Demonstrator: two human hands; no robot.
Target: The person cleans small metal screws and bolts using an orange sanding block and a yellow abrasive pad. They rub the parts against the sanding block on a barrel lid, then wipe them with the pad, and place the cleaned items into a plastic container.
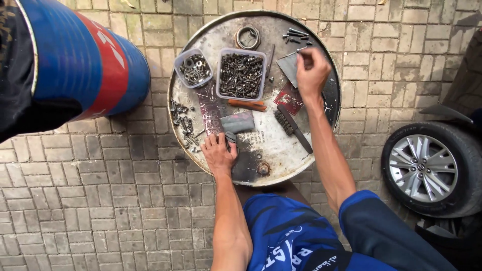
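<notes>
Both hands hid their grip from me: right hand pinched a bolt, left hand covered a grey piece; whether it gripped, I could not tell.

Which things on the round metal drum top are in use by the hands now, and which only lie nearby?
In use:
- right hand, at a thin dark screw
- left hand, on a small grey block
- grey flat sheet piece

Lying about:
- rectangular clear tub of dark screws
- round clear tub of washers
- black wire brush
- orange-handled tool
- metal ring
</notes>
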